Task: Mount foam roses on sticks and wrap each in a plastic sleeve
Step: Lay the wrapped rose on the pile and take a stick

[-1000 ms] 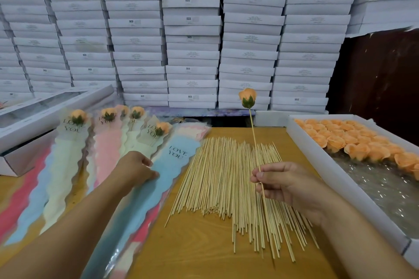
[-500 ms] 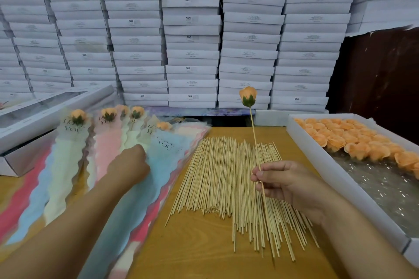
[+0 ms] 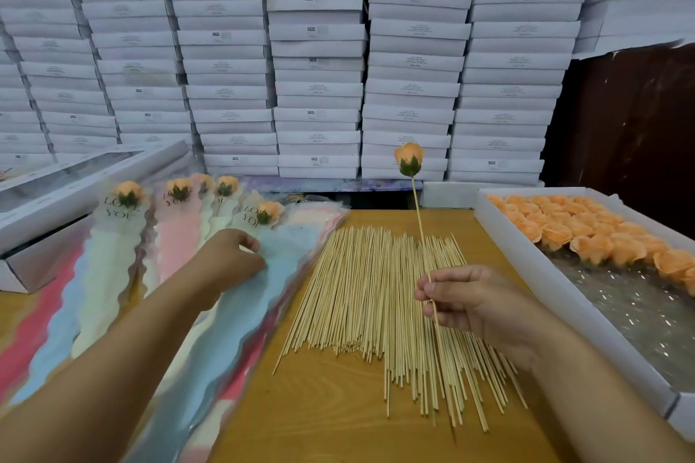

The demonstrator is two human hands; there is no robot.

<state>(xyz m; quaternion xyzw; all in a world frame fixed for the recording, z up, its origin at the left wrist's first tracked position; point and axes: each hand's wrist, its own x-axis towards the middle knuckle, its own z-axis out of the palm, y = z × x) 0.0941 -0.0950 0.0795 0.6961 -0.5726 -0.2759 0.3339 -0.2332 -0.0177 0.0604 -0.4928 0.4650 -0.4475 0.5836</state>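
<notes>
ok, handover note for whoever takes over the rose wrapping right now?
Right hand pinches a stick upright, rose already mounted on top.
Left hand is on the blue sleeve, fingers curled at its top edge.
Done: several wrapped roses lie at far left.
Left: slide this rose into the sleeve, then carry on with the loose sticks and the roses in the tray.

Sticks (image 3: 380,297) lie between sleeves (image 3: 263,274) and tray (image 3: 526,259)

Both forearms are bare, with no sleeves, rings or watch.
</notes>
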